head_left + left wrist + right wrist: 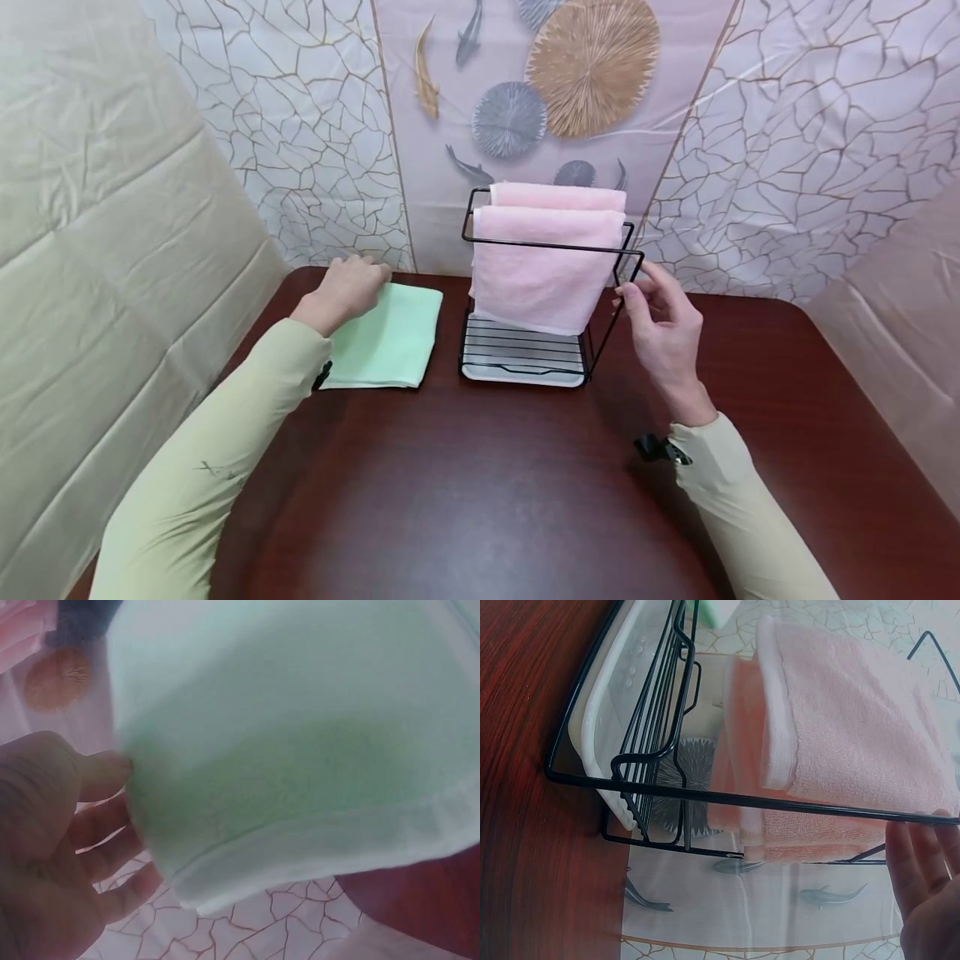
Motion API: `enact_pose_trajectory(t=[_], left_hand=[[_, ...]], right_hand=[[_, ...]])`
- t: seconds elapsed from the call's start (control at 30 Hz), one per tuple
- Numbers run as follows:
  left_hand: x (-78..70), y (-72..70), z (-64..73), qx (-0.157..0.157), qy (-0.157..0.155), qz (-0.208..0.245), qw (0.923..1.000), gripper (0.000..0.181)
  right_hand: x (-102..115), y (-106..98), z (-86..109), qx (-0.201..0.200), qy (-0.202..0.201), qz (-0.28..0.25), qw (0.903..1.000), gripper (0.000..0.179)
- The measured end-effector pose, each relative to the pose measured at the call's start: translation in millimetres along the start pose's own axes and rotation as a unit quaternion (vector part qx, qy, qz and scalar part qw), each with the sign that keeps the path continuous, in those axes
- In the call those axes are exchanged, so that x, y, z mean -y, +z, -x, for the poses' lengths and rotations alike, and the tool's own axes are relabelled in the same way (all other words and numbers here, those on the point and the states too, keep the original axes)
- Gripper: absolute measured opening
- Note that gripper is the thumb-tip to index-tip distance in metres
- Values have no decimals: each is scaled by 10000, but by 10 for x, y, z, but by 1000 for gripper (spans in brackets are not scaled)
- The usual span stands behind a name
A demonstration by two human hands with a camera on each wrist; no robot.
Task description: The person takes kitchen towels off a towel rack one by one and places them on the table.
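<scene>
A folded light-green towel lies flat at the left of the table. At its far left edge my left hand pinches it; the left wrist view shows the thumb on one face of the green towel and the fingers behind. Two folded pink towels hang over the top bars of a black wire rack. My right hand holds the rack's right front post between thumb and fingers. In the right wrist view the fingertips meet the black bar beside the pink cloth.
A white drip tray sits in the rack's base under a wire grid. The dark red-brown table ends at a patterned cloth backdrop. Pale fabric panels stand on both sides.
</scene>
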State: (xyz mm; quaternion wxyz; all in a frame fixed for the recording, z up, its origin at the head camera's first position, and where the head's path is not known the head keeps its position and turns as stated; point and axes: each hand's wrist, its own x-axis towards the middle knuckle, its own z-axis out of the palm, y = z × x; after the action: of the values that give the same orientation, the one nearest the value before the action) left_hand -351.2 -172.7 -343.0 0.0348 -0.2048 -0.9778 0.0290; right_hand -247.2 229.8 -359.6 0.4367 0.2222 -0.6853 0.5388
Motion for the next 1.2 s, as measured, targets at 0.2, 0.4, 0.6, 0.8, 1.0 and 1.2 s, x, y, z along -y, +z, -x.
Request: enact_pose_trajectory(t=[0.2,0.4,0.6,0.8,1.0,1.2], left_hand=[[-50,33,-30,233,-30,120,9997,29],[-79,47,-7,625,-88,171,9979,32],[-138,21,19,525,-58,577,9969,37],[-199,-135,48,-60,57,1084,9941,38],[-331,-451,52,-705,153,1605,9844,37],[-497,-679,113,-1293,336,1999,9707,34]], right_hand=[[-3,-16,-11,37,-25,-52,10000,38],[17,-7,-28,90,-34,22,10000,38],[9,-5,-22,68,-52,6,10000,37],[5,5,-27,54,-19,-12,10000,35],[11,4,-31,20,29,129,9999,34],[25,20,-13,-28,137,202,9997,33]])
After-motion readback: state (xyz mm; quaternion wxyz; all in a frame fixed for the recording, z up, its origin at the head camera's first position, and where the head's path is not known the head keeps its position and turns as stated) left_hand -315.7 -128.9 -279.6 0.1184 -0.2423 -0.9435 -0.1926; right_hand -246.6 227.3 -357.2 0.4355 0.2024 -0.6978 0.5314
